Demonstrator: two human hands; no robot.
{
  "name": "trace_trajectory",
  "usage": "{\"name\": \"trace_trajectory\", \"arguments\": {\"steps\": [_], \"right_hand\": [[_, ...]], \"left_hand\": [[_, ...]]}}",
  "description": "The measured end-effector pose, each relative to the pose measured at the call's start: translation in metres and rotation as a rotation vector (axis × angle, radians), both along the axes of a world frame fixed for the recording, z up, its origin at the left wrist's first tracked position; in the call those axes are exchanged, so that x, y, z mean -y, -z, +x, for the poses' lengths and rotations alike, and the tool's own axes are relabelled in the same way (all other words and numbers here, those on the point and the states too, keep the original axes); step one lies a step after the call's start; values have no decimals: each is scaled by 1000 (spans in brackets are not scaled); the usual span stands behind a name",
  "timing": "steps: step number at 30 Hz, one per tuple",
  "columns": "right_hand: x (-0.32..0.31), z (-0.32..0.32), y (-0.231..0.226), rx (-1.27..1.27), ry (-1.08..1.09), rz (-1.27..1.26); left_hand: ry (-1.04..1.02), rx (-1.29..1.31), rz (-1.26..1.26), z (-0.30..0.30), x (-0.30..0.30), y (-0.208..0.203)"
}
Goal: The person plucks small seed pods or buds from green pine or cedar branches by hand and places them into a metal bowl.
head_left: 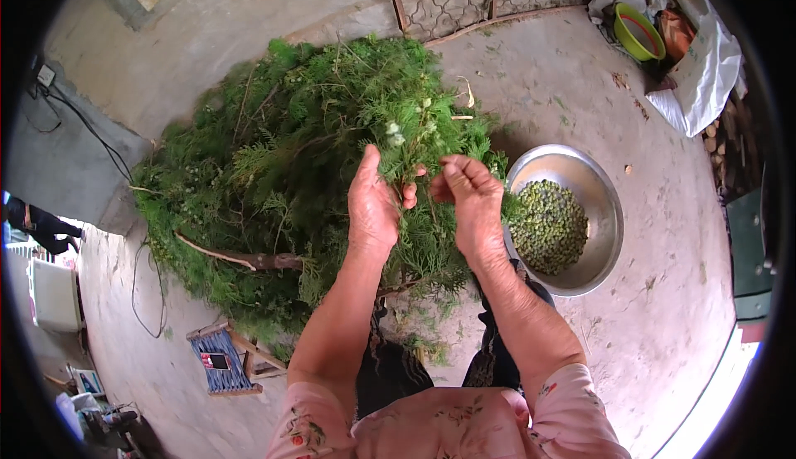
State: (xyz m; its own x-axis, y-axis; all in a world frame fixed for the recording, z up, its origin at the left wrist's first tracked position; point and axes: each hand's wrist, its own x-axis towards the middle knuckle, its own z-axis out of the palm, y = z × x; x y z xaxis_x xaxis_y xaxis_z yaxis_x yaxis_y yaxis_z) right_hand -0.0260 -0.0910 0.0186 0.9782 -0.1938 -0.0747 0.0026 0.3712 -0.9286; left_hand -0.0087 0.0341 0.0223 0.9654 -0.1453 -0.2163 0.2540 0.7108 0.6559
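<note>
Left hand (375, 210), centre of frame: fingers curled round a leafy sprig (424, 131), thumb raised; grip narrow. Right hand (477, 206), just right of it: thumb and forefinger drawn together in a pinch beside the sprig; cannot tell whether anything sits between the tips. Sprig stands at upper centre, bearing pale fruits (395, 134), in front of a large heap of green branches (274, 160) filling centre-left. Bare cut limb (282, 262) lies on the heap's lower part. Metal bowl (608, 218) at right of centre, on the concrete floor (663, 293), holds many small green pellets (547, 227). Low stool (220, 362) at lower left; yellow-green basin (638, 32) and white sack (705, 69), upper right.
</note>
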Motion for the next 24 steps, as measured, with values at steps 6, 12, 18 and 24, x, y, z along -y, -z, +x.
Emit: {"name": "trace_trajectory", "arguments": {"steps": [6, 12, 18, 24], "right_hand": [[3, 9, 5, -6, 70, 130], [6, 17, 6, 50, -25, 244], [5, 16, 2, 71, -79, 246], [10, 12, 2, 73, -178, 220]], "left_hand": [[-68, -12, 27, 2, 11, 13], [4, -24, -23, 2, 2, 14], [5, -140, -93, 1, -2, 17], [61, -128, 9, 1, -3, 15]]}}
